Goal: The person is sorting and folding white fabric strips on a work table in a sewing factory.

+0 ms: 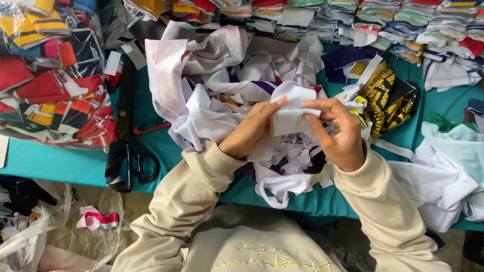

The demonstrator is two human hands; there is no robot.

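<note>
1. Nearest me, my cream sleeves (196,201) reach over the edge of the teal counter (60,161).
2. My left hand (252,132) pinches the left edge of a small white piece (295,113), fingertips on top.
3. My right hand (340,133) grips its right edge, thumb across the front. The piece is held taut between both hands, just above the pile of white scraps (217,100).
4. To do this well, I judge that I should keep both edges level and the cloth flat, so no loose scrap gets caught in it.
5. Left of the pile lie black shears (126,151), closed.
6. Farther left sit bagged bright pieces (50,85); along the back edge, folded stacks (383,20).
</note>
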